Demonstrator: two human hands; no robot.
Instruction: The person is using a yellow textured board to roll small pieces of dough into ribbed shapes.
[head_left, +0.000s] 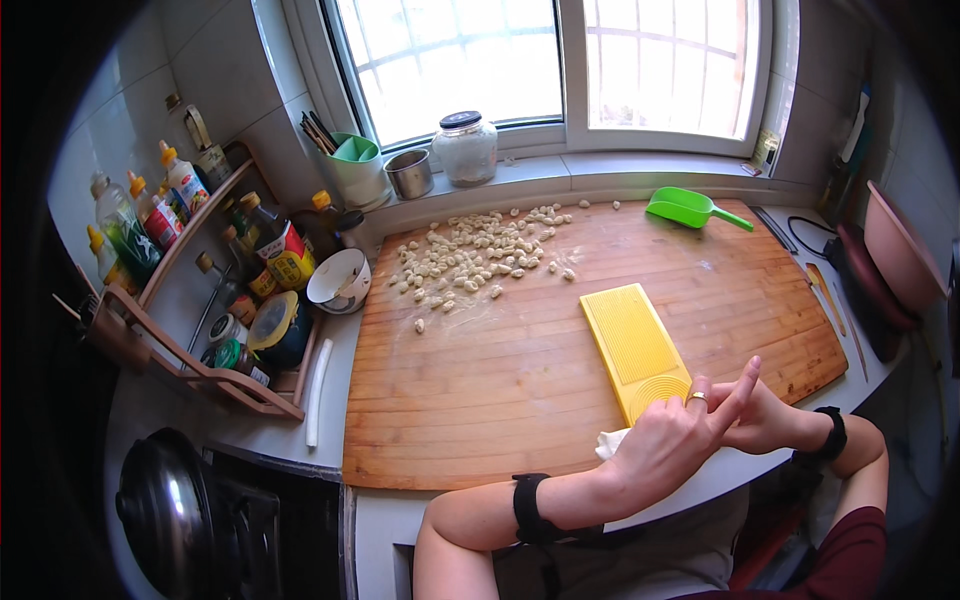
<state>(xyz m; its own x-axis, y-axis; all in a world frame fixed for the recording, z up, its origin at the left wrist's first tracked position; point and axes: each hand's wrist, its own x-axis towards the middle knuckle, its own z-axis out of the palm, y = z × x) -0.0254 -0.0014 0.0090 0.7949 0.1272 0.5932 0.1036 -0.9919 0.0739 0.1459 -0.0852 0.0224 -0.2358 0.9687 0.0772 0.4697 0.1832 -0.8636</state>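
Note:
My left hand (667, 448), with a ring on one finger, is over the near end of a yellow plastic ridged pasta board (626, 334). Just to its right, my right hand (761, 418) meets it, and the fingers of both overlap. Whatever may be between the fingertips is hidden. The board lies at a slant, straight grooves on its far part and concentric rings on its near part. A lump of white dough (610, 443) peeks out beside my left wrist, the rest covered. Many small ridged dough pieces (480, 251) are scattered at the far left of the wooden board (480, 390).
A green scoop (681, 208) lies at the far right of the wooden board. To the left are a patterned bowl (339, 279), a white rod (319, 394) and a rack of bottles (217, 394). A glass jar (465, 148) and a metal cup (409, 175) stand on the windowsill.

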